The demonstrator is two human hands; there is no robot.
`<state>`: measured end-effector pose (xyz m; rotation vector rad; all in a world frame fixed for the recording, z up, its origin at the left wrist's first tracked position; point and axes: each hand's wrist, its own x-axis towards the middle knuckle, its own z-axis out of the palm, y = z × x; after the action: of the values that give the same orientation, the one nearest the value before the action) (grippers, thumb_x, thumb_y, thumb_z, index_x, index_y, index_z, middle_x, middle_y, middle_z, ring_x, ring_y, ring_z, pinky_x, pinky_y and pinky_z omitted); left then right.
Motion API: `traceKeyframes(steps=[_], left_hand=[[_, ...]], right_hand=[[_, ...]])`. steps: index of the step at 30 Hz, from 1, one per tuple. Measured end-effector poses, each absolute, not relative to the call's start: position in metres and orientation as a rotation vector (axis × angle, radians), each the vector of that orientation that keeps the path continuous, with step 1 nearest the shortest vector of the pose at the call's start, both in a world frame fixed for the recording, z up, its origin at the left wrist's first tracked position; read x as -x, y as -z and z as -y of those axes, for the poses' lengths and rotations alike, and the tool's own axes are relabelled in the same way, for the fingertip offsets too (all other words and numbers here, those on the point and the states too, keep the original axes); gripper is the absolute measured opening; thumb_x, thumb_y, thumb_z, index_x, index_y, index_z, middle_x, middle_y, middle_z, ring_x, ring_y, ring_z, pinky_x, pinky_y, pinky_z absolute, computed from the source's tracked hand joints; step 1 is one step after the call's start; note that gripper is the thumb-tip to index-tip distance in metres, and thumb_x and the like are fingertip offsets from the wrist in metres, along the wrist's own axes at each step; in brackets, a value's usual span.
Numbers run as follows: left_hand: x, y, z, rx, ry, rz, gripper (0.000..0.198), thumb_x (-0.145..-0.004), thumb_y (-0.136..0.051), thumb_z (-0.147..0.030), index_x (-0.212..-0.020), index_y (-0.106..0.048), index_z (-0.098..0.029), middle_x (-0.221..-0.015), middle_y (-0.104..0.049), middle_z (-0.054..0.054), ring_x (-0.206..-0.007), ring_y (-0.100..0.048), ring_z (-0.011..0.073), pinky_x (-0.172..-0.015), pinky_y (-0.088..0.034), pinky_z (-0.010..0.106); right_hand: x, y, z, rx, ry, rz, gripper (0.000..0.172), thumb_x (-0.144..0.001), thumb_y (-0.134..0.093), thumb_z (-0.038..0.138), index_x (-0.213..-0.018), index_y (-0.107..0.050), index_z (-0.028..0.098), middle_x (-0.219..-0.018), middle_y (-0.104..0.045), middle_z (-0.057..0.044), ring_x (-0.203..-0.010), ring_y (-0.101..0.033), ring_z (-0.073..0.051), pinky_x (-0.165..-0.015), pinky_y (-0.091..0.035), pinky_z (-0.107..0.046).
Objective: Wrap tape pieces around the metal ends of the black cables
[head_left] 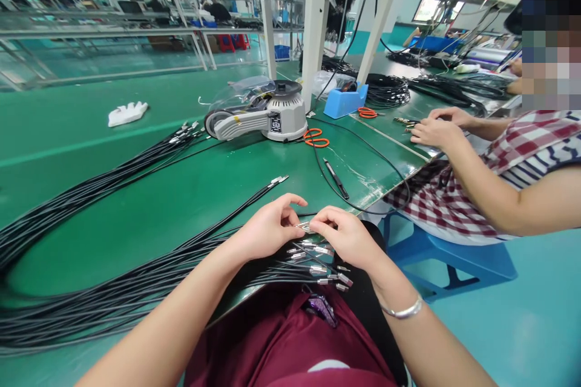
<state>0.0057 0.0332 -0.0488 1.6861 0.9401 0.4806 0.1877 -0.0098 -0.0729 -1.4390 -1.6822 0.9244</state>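
My left hand (270, 227) and my right hand (345, 236) meet at the near edge of the green table (136, 205), both pinching the small metal end of a black cable (303, 227). Just below them a bundle of black cables with silver connector ends (318, 266) lies across my lap. The cables run left in a long loop (91, 296) over the table. A second bundle (136, 166) stretches further back, and a single cable with a metal tip (278, 181) lies just ahead of my hands.
A grey tape dispenser machine (267, 115) stands mid-table with orange scissors (316, 138) beside it. A blue tape holder (345, 100), a white glove (128, 113) and a black pen (336, 178) lie around. A co-worker's hands (436, 127) work at the right.
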Motion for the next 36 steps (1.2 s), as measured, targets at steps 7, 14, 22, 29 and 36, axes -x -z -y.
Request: traceKeyframes(steps=[7, 14, 22, 29, 36], left_hand=[[-0.004, 0.045, -0.03, -1.763, -0.453, -0.945, 0.036, -0.072, -0.06, -0.022, -0.106, -0.05, -0.018, -0.07, -0.055, -0.005, -0.065, -0.051, 0.0113, -0.064, -0.043, 0.025], [0.019, 0.021, -0.057, -2.059, -0.521, -1.452, 0.03, -0.084, -0.048, -0.039, -0.101, -0.062, -0.018, -0.094, -0.066, 0.004, -0.086, -0.061, 0.0188, -0.078, -0.046, 0.029], [-0.005, 0.052, -0.104, -2.459, -0.448, -1.712, 0.02, -0.082, -0.05, -0.018, -0.074, -0.068, -0.016, -0.083, -0.061, 0.012, -0.092, -0.054, 0.0262, -0.082, -0.041, 0.037], [0.0, 0.056, -0.109, -2.505, -0.521, -1.718, 0.027, -0.086, -0.042, -0.021, -0.076, -0.066, -0.017, -0.086, -0.061, 0.013, -0.093, -0.054, 0.0266, -0.087, -0.038, 0.039], [0.023, 0.048, -0.126, -2.263, -0.598, -1.842, 0.021, -0.082, -0.049, -0.022, -0.097, -0.064, -0.021, -0.09, -0.065, 0.006, -0.082, -0.059, 0.019, -0.075, -0.045, 0.03]], right_hand=[[-0.185, 0.07, 0.013, 1.414, -0.907, 1.7, 0.017, -0.083, -0.056, 0.025, -0.068, -0.061, 0.019, -0.074, -0.059, -0.001, -0.068, -0.054, -0.014, -0.066, -0.042, -0.026], [-0.21, 0.066, 0.011, 1.308, -1.048, 1.657, 0.02, -0.084, -0.056, 0.034, -0.073, -0.066, 0.02, -0.082, -0.066, -0.003, -0.079, -0.059, -0.017, -0.075, -0.045, -0.028], [-0.2, 0.066, -0.018, 1.326, -1.124, 1.509, 0.025, -0.082, -0.055, 0.039, -0.081, -0.068, 0.017, -0.078, -0.068, -0.004, -0.074, -0.061, -0.017, -0.069, -0.047, -0.028], [-0.194, 0.06, -0.035, 1.31, -1.091, 1.491, 0.028, -0.083, -0.053, 0.04, -0.081, -0.066, 0.015, -0.076, -0.07, -0.006, -0.068, -0.064, -0.016, -0.062, -0.05, -0.026], [-0.173, 0.062, -0.082, 1.379, -0.791, 1.802, 0.027, -0.086, -0.047, 0.027, -0.105, -0.065, 0.019, -0.091, -0.07, -0.006, -0.077, -0.065, -0.015, -0.073, -0.05, -0.029]])
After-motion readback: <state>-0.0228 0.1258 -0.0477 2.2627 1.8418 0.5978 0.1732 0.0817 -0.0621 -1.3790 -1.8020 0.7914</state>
